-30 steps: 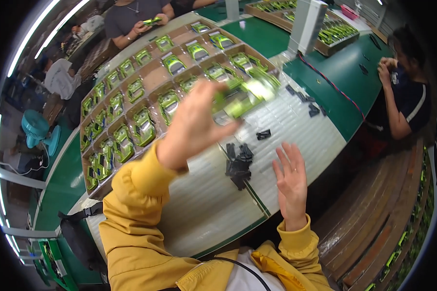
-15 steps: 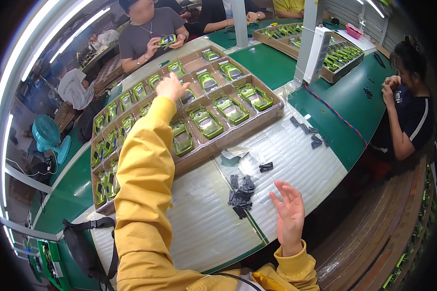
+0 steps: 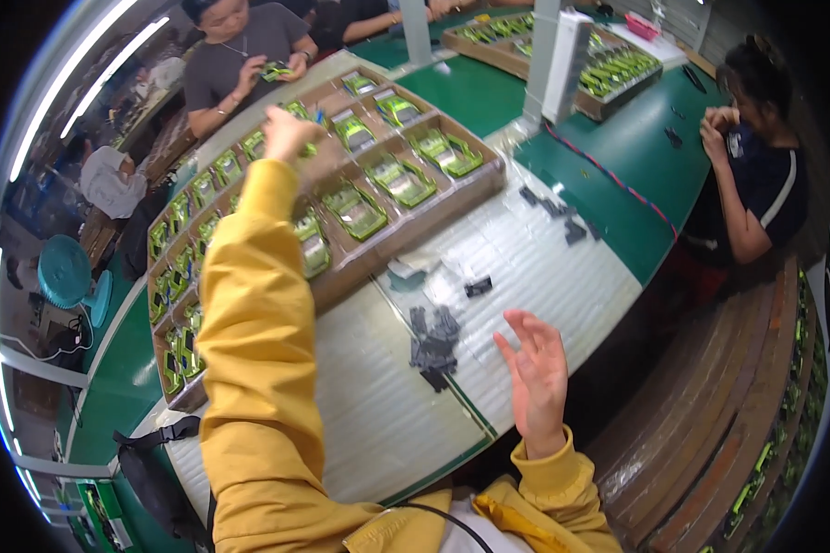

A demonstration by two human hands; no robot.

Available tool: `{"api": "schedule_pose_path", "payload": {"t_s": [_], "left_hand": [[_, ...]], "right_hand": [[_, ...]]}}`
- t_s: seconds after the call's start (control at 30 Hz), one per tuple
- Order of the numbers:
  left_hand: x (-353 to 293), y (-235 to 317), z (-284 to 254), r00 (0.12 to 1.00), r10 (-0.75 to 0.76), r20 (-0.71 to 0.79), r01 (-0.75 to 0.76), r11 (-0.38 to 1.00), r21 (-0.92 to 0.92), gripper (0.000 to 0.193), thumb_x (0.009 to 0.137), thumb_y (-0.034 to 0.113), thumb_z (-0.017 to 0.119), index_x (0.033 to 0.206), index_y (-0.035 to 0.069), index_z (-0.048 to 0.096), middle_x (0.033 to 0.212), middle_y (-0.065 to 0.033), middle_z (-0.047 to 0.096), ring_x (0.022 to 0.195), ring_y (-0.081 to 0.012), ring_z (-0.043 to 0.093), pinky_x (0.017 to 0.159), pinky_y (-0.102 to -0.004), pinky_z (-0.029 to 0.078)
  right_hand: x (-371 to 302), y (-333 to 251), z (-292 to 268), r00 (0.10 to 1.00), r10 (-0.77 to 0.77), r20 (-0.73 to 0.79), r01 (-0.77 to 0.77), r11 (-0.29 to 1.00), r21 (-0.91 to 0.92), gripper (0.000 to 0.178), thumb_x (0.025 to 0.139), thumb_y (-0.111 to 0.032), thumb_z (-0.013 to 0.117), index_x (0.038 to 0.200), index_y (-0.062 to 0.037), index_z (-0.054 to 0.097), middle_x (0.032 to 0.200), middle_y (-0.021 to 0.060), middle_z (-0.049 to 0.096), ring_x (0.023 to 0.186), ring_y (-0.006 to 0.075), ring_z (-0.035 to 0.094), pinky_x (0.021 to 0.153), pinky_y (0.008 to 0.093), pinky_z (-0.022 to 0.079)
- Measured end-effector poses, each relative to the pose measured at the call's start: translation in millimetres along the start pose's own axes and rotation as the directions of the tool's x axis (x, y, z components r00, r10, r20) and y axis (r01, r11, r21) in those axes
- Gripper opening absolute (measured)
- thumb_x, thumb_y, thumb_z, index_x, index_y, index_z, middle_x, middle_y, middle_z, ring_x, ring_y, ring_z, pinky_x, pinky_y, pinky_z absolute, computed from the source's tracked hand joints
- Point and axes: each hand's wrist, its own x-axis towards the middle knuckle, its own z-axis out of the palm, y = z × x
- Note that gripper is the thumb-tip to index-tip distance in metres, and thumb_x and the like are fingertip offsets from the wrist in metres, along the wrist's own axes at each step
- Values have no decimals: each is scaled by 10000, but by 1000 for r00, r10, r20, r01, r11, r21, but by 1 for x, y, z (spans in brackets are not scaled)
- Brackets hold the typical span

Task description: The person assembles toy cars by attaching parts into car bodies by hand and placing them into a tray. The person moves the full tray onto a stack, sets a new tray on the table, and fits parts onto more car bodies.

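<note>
My left hand [image 3: 289, 135] reaches over the middle of a brown cardboard tray [image 3: 406, 241] divided into cells. Its fingers are closed, seemingly on a lime-green toy car body [image 3: 315, 129], with blur and the hand hiding most of it. Other green toy car bodies [image 3: 401, 181] lie in the cells around. Low over the white tabletop sheet, my right hand [image 3: 537, 382] is raised with fingers apart and nothing in it. To its left lies a pile of small black plastic parts [image 3: 433, 343], with a single black part [image 3: 479, 287] just beyond.
More black parts [image 3: 558, 210] lie at the sheet's far right. Behind stand a grey post [image 3: 541, 64] and another tray of green pieces [image 3: 618, 69]. A red-blue cable [image 3: 609, 175] crosses the green table. Co-workers sit opposite and at right. A black bag [image 3: 152, 470] hangs at left.
The whole view has shifted, with the scene moving left and up. A cell by my left hand that held a car body now looks bare. My right hand stays open.
</note>
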Motion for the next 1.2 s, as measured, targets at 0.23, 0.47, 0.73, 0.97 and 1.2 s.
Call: {"api": "schedule_pose_path", "payload": {"t_s": [0.23, 0.47, 0.73, 0.97, 1.2], "left_hand": [[-201, 48, -29, 657, 660, 365, -173, 603, -778, 710, 658, -39, 657, 1264, 29, 295, 1194, -173, 439, 962, -206, 530, 741, -273, 475], [-283, 39, -46, 198, 588, 784, -116, 808, -577, 776, 639, 52, 714, 1275, 68, 269, 1178, -124, 417, 957, -187, 509, 779, -295, 474], [-260, 57, -3, 200, 676, 709, -110, 735, -669, 450, 718, 119, 659, 1113, 14, 472, 1063, -106, 527, 858, -171, 568, 678, -267, 478], [-258, 17, 59, 413, 778, 473, -773, 574, -269, 318, 678, 118, 634, 978, 29, 573, 824, -152, 553, 746, -320, 558, 684, -395, 443], [-255, 14, 48, 457, 814, 357, -763, 566, -314, 164, 667, 36, 564, 817, 54, 629, 735, -128, 556, 639, -296, 561, 608, -366, 461]], "right_hand": [[2, -8, 5, 975, 170, 140, -203, 942, 268, 623, 816, -196, 575, 1308, -34, 230, 1315, 153, 305, 1206, 276, 334, 990, 398, 284], [-6, -50, -33, 927, -155, 342, 323, 793, -516, 974, 596, -433, 749, 1316, -20, 238, 1333, 169, 308, 1224, 281, 316, 1017, 378, 224], [-21, -44, -15, 892, 360, 273, -292, 921, -260, 770, 742, -204, 675, 1320, 18, 217, 1197, 170, 454, 1003, 210, 507, 845, 284, 412], [-24, -19, -24, 979, 140, 146, -171, 958, 231, 726, 704, -273, 702, 1259, -26, 306, 1203, 140, 424, 1132, 260, 424, 932, 368, 367], [-20, -10, -14, 999, -19, -50, 23, 996, 84, 715, 638, -95, 730, 1234, -117, 334, 1245, 88, 394, 1197, 243, 345, 1003, 418, 284]]}}
